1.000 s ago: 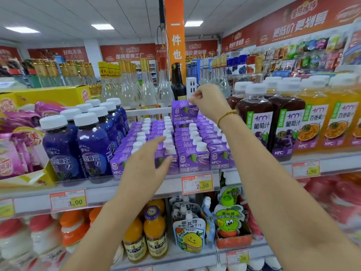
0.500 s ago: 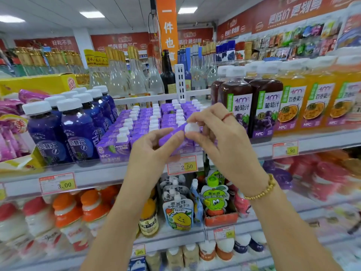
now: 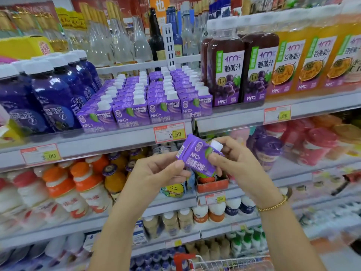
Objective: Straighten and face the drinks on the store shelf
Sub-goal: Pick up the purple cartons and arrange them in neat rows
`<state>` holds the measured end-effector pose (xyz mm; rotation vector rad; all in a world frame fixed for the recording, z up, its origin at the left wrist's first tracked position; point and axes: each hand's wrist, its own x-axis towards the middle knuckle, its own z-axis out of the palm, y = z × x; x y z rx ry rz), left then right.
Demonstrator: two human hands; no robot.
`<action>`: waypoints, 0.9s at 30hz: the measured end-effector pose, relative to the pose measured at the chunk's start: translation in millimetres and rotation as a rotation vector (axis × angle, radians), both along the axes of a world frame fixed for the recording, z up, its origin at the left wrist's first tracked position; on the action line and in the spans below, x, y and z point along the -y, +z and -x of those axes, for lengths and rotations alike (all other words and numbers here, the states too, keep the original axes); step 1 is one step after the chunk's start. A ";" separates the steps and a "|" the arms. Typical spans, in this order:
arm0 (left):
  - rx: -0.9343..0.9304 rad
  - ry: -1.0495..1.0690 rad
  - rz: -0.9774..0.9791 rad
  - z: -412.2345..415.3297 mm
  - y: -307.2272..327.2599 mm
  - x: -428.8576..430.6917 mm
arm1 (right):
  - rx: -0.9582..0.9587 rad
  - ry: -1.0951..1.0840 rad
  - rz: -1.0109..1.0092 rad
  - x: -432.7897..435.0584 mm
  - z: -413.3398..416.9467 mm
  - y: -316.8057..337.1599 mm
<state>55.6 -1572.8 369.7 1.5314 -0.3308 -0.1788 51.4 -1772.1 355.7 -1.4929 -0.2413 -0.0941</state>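
A small purple carton (image 3: 197, 159) is held tilted just below the shelf (image 3: 97, 141) edge, near the 2.50 price tag (image 3: 169, 133). The grip of the left hand (image 3: 156, 173) pinches its lower end, and that of the right hand (image 3: 236, 163) clasps its capped end; matching cartons (image 3: 148, 98) stand in rows above.

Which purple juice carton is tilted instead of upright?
The carton gripped by left hand and right hand, below the shelf; the shelved cartons stand upright in rows.
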 end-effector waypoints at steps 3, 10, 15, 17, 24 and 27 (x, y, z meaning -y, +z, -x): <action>-0.008 0.053 -0.045 0.2 -15.5 2.5 | -0.234 0.011 -0.165 -10.8 9.7 -12.8; -0.198 0.141 0.004 -6.4 -37.3 7.6 | -0.253 0.022 -0.008 -18.1 21.7 -20.0; -0.334 0.081 -0.069 -9.1 -29.9 2.1 | 0.083 -0.194 0.351 -16.0 17.7 -30.1; -0.362 0.047 -0.082 -10.1 -29.8 2.1 | 0.339 -0.247 0.582 -17.0 16.3 -30.6; -0.322 -0.066 0.098 -13.5 -40.8 -2.2 | 0.308 -0.167 0.345 -19.0 16.0 -20.0; -0.177 -0.006 0.056 -15.6 -40.8 -6.5 | 0.160 -0.062 0.120 -11.1 19.4 -13.4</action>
